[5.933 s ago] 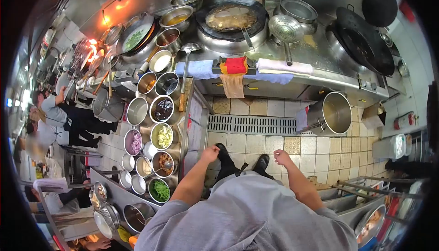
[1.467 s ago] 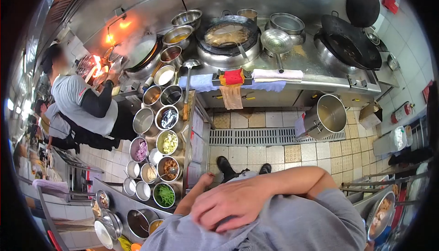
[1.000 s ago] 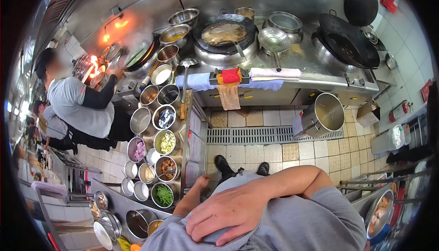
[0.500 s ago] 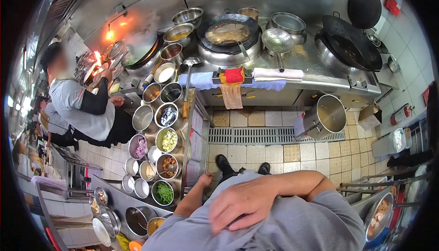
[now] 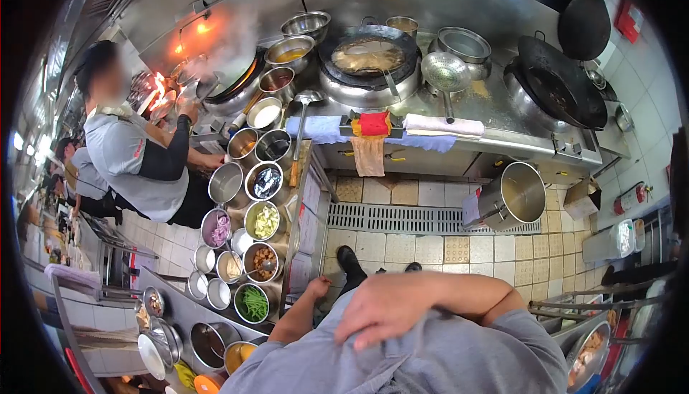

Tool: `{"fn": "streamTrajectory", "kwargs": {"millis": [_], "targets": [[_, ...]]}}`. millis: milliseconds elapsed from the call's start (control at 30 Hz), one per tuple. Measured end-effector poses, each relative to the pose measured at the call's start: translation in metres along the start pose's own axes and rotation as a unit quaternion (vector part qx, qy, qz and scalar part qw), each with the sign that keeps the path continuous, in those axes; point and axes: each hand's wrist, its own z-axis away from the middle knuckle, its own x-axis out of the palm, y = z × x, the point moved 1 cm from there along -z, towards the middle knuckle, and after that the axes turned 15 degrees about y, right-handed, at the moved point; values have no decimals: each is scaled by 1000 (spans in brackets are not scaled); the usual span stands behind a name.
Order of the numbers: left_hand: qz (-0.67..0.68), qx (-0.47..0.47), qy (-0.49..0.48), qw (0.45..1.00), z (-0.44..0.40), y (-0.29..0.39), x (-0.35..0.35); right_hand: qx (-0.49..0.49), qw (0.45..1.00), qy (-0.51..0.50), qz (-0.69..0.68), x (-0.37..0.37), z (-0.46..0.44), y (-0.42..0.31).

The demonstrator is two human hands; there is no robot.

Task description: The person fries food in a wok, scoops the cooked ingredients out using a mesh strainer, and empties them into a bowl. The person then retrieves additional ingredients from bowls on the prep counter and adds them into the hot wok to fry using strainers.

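My right hand (image 5: 380, 309) lies across the front of my grey shirt (image 5: 459, 354), fingers apart and a little blurred, touching the cloth. Down at my left side hangs my left hand (image 5: 318, 288), loosely closed with nothing visible in it. It is nearest the end of the steel prep counter, beside a bowl of chopped green vegetables (image 5: 252, 303) and a bowl of brown cubes (image 5: 261, 261). Pale green slices (image 5: 263, 219) and sliced purple onion (image 5: 216, 227) fill other bowls there.
A co-worker (image 5: 140, 157) stands at the left stove near flames (image 5: 159, 92). Ahead are a wok (image 5: 369, 57), a perforated ladle (image 5: 446, 72) and a dark wok (image 5: 560, 89). A tall steel pot (image 5: 513, 193) stands on the floor by the drain grate (image 5: 402, 218).
The view has shifted slightly. My right hand has moved a little over the shirt, its fingers drawn in somewhat. At the left stove the flames are larger and the co-worker's arms have moved.
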Motion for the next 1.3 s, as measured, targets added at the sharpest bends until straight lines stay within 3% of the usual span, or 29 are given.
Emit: {"fn": "streamTrajectory", "kwargs": {"millis": [67, 133, 167, 200, 267, 333, 400, 467, 500, 567, 600, 667, 733, 833, 900, 1000, 1133, 1167, 1200, 1267, 1300], "targets": [[9, 12, -7, 1000, 3, 4, -2, 51, 990, 41, 121, -18, 16, 34], [19, 38, 6, 999, -7, -17, 13, 156, 971, 117, 135, -44, 24, 76], [89, -64, -36, 993, 9, 5, -7, 186, 955, 204, 111, -62, 31, 98], [92, -66, -34, 993, 8, 6, -9, 216, 929, 288, 86, -82, 40, 119], [36, 46, 25, 998, 8, -2, -9, 251, 846, 442, 162, -129, 54, 160], [76, 27, 17, 997, -15, -38, 20, 290, 740, 562, 229, -175, 68, 209], [114, 10, 10, 993, -30, -50, 31, 346, 662, 586, 313, -227, 76, 251], [213, -100, -8, 972, -32, -52, 29, 333, 555, 564, 513, -267, 85, 303], [213, -100, -8, 972, -34, -54, 28, 334, 555, 564, 513, -278, 83, 312], [417, -122, 1, 901, -44, -49, 26, 459, 519, 540, 478, -302, 74, 330], [422, -120, 1, 899, -45, -38, 18, 456, 519, 537, 483, -313, 66, 338], [496, -205, -3, 844, -39, -16, -5, 483, 525, 529, 460, -332, 55, 358], [510, -194, -13, 838, -49, -21, -3, 479, 532, 507, 479, -362, 44, 377], [451, -129, 43, 882, -54, -28, -3, 466, 527, 503, 502, -404, 28, 383], [409, -206, 22, 889, -40, -10, -36, 453, 521, 524, 499, -424, 29, 371], [343, -228, 30, 911, -20, 16, -69, 457, 508, 536, 496, -441, 48, 346], [375, -232, 63, 896, -16, 13, -44, 416, 512, 596, 458, -445, 79, 321], [412, -156, 85, 894, -34, -25, 5, 436, 507, 596, 444, -444, 84, 319], [412, -157, 90, 893, -30, -11, -2, 455, 503, 596, 429, -447, 90, 321], [342, -235, 64, 908, -14, 27, -24, 427, 513, 622, 410, -460, 115, 371], [343, -241, 66, 905, -13, 36, -18, 440, 549, 639, 309, -456, 113, 381]]}}
